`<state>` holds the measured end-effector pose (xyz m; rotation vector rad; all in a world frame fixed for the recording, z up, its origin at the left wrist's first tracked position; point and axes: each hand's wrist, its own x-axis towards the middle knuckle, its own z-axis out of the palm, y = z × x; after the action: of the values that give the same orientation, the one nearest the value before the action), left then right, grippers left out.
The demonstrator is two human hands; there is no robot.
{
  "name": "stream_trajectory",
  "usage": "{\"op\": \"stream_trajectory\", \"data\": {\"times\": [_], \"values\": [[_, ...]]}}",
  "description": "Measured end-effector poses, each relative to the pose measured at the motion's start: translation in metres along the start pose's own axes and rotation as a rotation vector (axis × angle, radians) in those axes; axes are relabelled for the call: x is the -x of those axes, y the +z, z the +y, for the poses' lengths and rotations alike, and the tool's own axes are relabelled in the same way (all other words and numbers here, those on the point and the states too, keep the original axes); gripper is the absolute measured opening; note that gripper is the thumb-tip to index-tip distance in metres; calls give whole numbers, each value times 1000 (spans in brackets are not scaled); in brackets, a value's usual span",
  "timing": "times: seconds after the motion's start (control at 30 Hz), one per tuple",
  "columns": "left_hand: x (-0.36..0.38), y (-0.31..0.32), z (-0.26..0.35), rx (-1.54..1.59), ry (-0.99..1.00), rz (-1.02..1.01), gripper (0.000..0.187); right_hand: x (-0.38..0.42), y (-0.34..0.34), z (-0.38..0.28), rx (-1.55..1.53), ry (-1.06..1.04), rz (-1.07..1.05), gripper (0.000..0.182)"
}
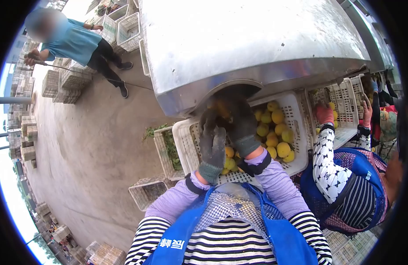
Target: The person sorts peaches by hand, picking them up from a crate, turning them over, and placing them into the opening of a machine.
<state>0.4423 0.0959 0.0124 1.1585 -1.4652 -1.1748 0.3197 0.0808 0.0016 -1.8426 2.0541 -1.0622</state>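
A white plastic crate (297, 132) in front of me holds several round yellow-orange fruits (277, 116), some with a greenish tint. Both my hands wear dark grey gloves and are raised over the crate's left part, at the shadowed opening (232, 90) in the metal machine's edge. My left hand (212, 139) is open, its fingers fairly straight and pointing up at the opening. Beside it, my right hand (240, 126) bends its fingers round a yellow-orange fruit (223, 108), partly hidden in shadow. Below my wrists, more fruits show between my arms.
The large metal machine (257, 35) overhangs the crate's far side. Left of the crate stands a crate with green leaves (168, 148), plus another crate (148, 190). A co-worker (345, 176) handles fruit at a crate on my right. Another person (80, 44) stands beyond, among stacked crates.
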Motion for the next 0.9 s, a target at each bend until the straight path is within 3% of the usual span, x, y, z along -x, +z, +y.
{"op": "stream_trajectory", "data": {"times": [0.07,0.33,0.47,0.53,0.6,0.63,0.67,0.77,0.87,0.9], "values": [[3,-1,-4,-62,26,-5,46,-1,-1,-4,98,-54,55,52],[-20,21,-12,-296,162,-19,45,-33,1,12,-62,4,-106,30],[-26,34,-37,-445,479,199,42,-49,31,34,16,-119,-31,26],[-43,56,-43,-320,576,207,47,-56,26,52,70,-138,-38,28],[-43,51,-29,-30,425,204,51,-49,24,49,136,-172,-27,30],[-40,46,-15,183,202,182,51,-46,21,50,170,-179,-29,31],[-37,44,-8,265,106,167,51,-42,17,51,207,-180,-30,33],[-9,29,-28,182,51,15,48,-3,-35,23,-522,206,4,40],[23,27,-78,110,-272,-244,47,71,-34,121,-249,208,-247,48],[32,29,-99,-13,-328,-334,43,77,-40,148,-16,260,-248,48]]}}
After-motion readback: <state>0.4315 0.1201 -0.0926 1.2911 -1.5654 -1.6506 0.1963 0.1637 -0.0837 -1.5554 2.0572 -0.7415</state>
